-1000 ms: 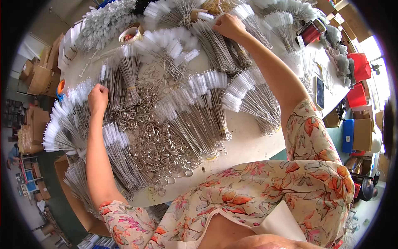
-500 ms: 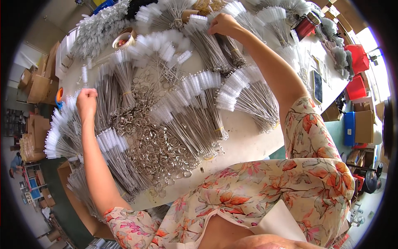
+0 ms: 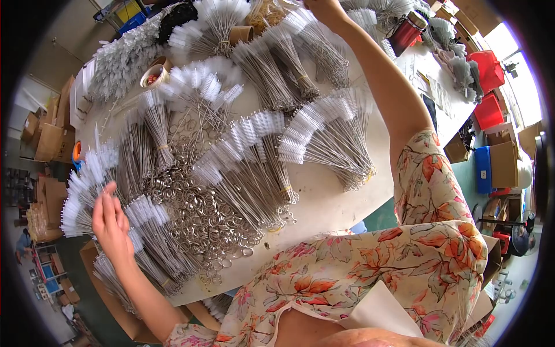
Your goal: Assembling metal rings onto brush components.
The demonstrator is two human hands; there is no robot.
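- Worktable (image 3: 324,191) crowded with bundled wire bottle brushes (image 3: 324,139).
- Left hand (image 3: 110,222), fingers loosely together, touches a brush bundle (image 3: 87,185) at table's left edge.
- Right hand (image 3: 324,7) at far bundles; finger state cannot tell.
- Judgement: light, springy; grip banded wire stems.

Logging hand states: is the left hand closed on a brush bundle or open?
Open: the left hand has its fingers spread above the white-tipped wire brushes, gripping none.

Bundled white-tipped wire brushes (image 3: 254,168), fanned flat across the table
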